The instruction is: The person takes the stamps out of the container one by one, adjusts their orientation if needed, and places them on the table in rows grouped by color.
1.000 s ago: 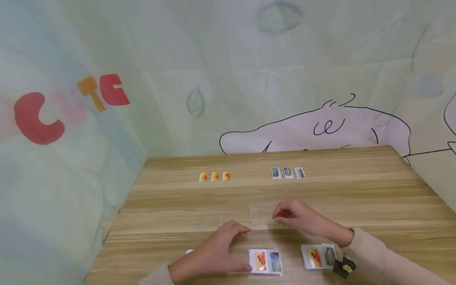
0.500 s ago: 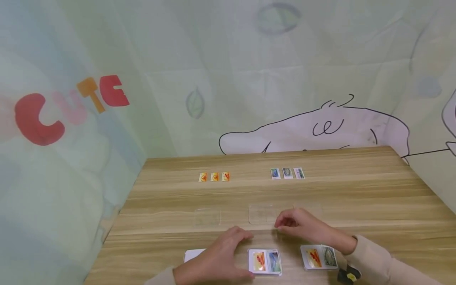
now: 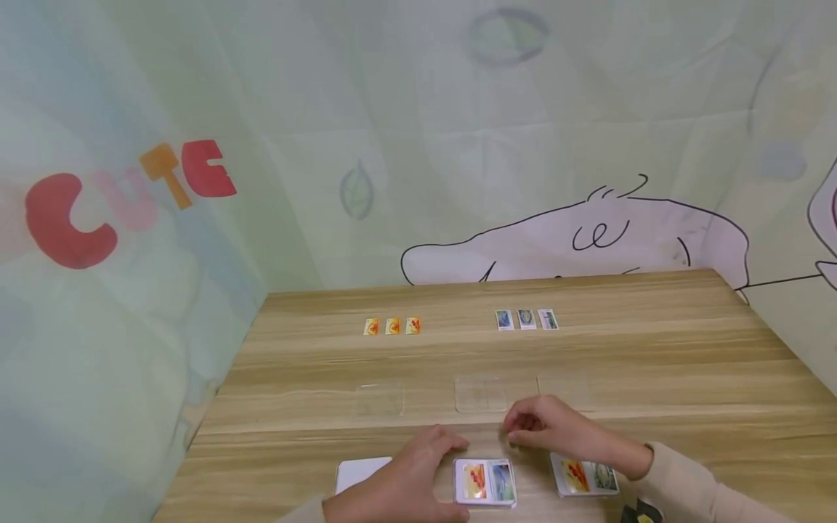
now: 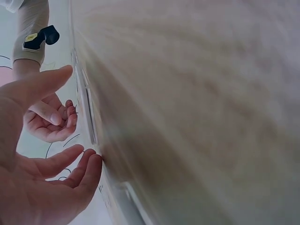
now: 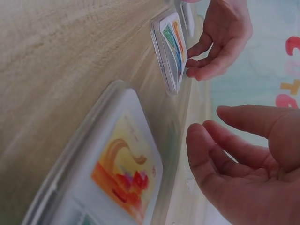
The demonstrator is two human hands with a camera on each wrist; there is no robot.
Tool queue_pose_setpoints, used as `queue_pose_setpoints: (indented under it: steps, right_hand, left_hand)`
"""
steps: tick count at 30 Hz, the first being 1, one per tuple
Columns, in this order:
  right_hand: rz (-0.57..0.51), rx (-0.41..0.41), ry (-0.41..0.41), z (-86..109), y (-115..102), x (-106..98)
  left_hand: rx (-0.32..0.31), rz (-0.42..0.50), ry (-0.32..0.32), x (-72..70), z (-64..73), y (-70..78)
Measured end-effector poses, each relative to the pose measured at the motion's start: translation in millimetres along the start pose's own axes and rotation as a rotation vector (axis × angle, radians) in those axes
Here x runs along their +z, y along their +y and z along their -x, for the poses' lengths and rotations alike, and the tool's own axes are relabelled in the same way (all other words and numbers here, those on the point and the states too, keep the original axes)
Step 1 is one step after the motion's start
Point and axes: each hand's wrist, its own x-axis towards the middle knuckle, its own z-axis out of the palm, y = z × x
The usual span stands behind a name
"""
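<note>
My left hand (image 3: 408,476) is beside the middle white card case (image 3: 459,494), thumb and fingers spread apart at its left side. Two stamps lie on that case, an orange one (image 3: 475,481) and a blue-green one (image 3: 503,481). Above and between the middle and right cases is my right hand (image 3: 556,430), its fingers loosely bent. Nothing shows between its thumb and fingertips in the right wrist view. The right card case (image 5: 89,183) bears an orange stamp (image 5: 123,168) and a grey-green one (image 3: 604,477), partly hidden by my right wrist. My left hand partly covers a plain white case (image 3: 353,472).
Clear plastic lids, left (image 3: 379,399), middle (image 3: 480,394) and right (image 3: 556,385), lie across mid-table. Farther back are three orange stamps (image 3: 392,326) and three blue-grey ones (image 3: 526,319). A printed curtain (image 3: 314,181) hangs behind the wooden table (image 3: 654,349).
Both hands have drawn back toward the near side of the table, the right one from beside the middle lid. More of the plain white case shows beside my left hand.
</note>
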Motion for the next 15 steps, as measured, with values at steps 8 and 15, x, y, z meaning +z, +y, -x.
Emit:
queue_pose_setpoints:
  steps: [8, 15]
  right_hand:
    - [-0.005, 0.014, -0.024, -0.7, 4.8, 4.9]
    - [-0.005, 0.035, -0.037, -1.7, 5.3, 8.3]
  left_hand:
    - [-0.03, -0.003, -0.034, -1.0, -1.0, 2.3]
    - [-0.018, -0.014, -0.028, 0.0, -1.0, 3.7]
